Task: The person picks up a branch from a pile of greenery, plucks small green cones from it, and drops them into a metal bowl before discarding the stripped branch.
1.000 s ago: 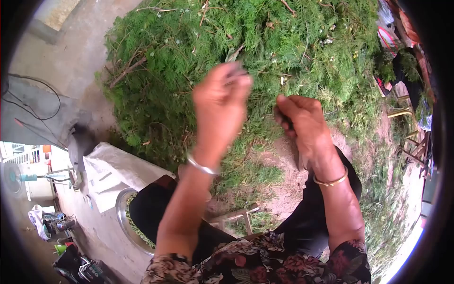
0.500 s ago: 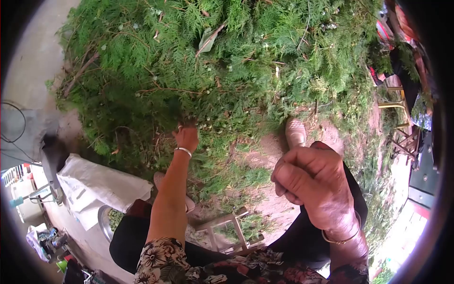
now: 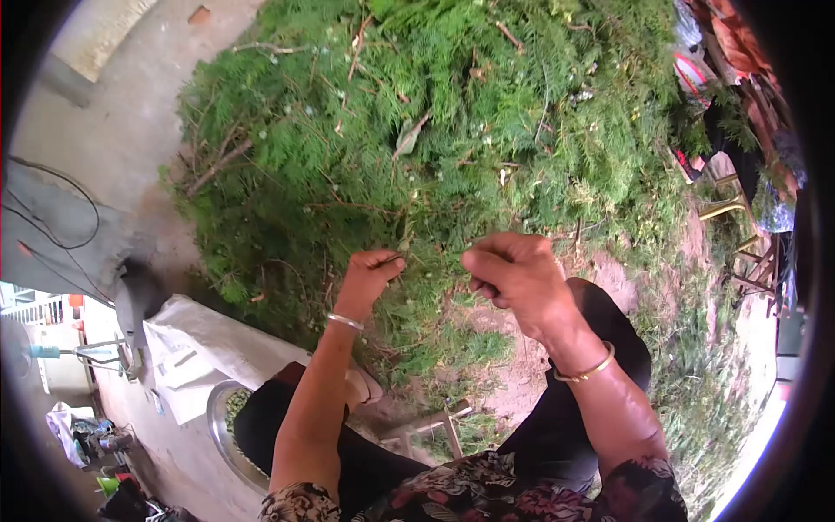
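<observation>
A big heap of green feathery branches point(image 3: 435, 122) lies on the ground in front of me. My left hand point(image 3: 368, 277) is pinched on a thin green sprig point(image 3: 407, 239) that runs up into the heap's near edge. To its right, my right hand point(image 3: 513, 277) is closed with its fingers curled toward the same sprig; what it grips is hidden by the fingers. Both wrists wear bangles. The two hands are close together above my knees.
A metal bowl point(image 3: 222, 418) with small green bits sits at my lower left beside a white sack point(image 3: 200, 344). A small wooden stool point(image 3: 430, 426) stands between my legs. Bare earth lies below the heap. Chairs and cloth items point(image 3: 739, 174) are at the right.
My left hand, reaching low into the heap half a second ago, has come up holding a sprig. My right hand has moved left toward it.
</observation>
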